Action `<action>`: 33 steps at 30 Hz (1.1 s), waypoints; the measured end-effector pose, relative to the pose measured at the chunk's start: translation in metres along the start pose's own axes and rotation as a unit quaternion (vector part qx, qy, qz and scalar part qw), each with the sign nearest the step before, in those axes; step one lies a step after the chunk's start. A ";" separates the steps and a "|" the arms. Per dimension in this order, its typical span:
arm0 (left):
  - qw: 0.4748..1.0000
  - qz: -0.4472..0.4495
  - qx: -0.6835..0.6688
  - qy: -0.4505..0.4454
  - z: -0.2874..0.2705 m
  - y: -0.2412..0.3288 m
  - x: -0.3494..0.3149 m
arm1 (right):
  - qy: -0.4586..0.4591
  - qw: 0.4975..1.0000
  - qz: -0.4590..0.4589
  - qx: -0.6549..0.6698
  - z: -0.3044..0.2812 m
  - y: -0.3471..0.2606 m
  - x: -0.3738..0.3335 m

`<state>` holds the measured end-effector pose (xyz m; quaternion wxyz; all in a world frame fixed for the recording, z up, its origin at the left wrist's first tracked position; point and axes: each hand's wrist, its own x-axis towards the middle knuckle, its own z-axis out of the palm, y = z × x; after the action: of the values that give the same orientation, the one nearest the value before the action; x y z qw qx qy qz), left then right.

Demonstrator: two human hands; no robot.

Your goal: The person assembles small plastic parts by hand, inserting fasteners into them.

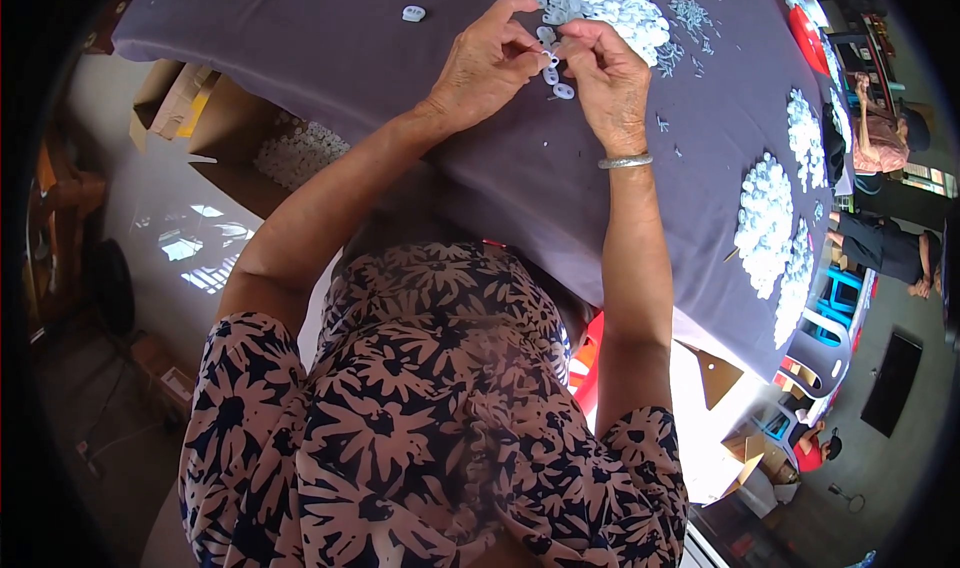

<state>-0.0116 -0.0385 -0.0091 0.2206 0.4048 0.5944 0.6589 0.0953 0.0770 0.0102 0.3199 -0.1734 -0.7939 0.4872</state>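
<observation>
My left hand (485, 68) and my right hand (607, 80) come together over the dark tablecloth, thumbs and forefingers pinched around a small white plastic piece (552, 60). Its exact form is too small to make out. Just below the fingertips lie a few loose white oval pieces with holes (564, 92). Beyond my hands spreads a large heap of similar white pieces (605, 3). To the right of that heap are scattered small pale pin-like parts (690, 16). One separate white piece (413, 13) rests on the cloth left of my left hand.
More heaps of white pieces (765, 223) lie on the right side of the table (470, 178). An open cardboard box (235, 108) holding white pieces stands below the left table edge. A grey chair (828, 353) and several people (880, 138) are at the far right.
</observation>
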 end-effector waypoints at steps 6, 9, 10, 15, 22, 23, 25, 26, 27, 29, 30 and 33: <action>1.000 0.017 0.006 -0.003 0.000 -0.001 0.002 | 0.023 1.000 -0.015 -0.010 -0.026 -0.004 0.004; 1.000 -0.002 0.008 0.005 -0.001 -0.001 0.001 | -0.046 0.998 0.014 -0.048 -0.039 -0.010 0.001; 1.000 0.000 0.009 0.005 -0.001 -0.004 0.000 | -0.091 0.993 0.021 -0.072 -0.041 -0.014 -0.002; 1.000 0.011 0.004 0.005 0.001 -0.002 -0.002 | -0.132 0.977 -0.014 -0.165 -0.043 -0.018 -0.017; 1.000 0.012 0.021 0.003 0.000 -0.002 -0.001 | -0.143 0.968 -0.019 -0.205 -0.033 -0.019 -0.020; 1.000 0.015 0.025 0.003 0.001 -0.002 0.000 | -0.139 0.968 -0.021 -0.206 -0.032 -0.020 -0.022; 0.999 0.018 0.028 0.001 0.000 -0.002 0.003 | -0.133 0.969 -0.024 -0.206 -0.032 -0.019 -0.020; 0.999 0.020 0.028 -0.001 0.000 -0.002 0.004 | -0.130 0.970 -0.032 -0.204 -0.033 -0.017 -0.020; 0.999 0.021 0.028 -0.002 0.001 -0.002 0.005 | -0.126 0.971 -0.042 -0.201 -0.033 -0.016 -0.018; 0.998 0.020 0.054 0.004 -0.002 -0.003 0.010 | -0.130 0.967 -0.053 -0.214 -0.034 -0.016 -0.014; 0.998 0.025 0.059 0.007 -0.002 -0.003 0.010 | -0.136 0.962 -0.064 -0.226 -0.034 -0.017 -0.010; 0.999 0.023 -0.016 0.017 0.000 -0.004 0.008 | -0.153 0.958 -0.079 -0.231 -0.036 -0.020 -0.004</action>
<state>-0.0164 -0.0318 -0.0105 0.2011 0.4036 0.5781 0.6800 0.1238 0.0893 0.0378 0.1830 -0.1028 -0.9355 0.2843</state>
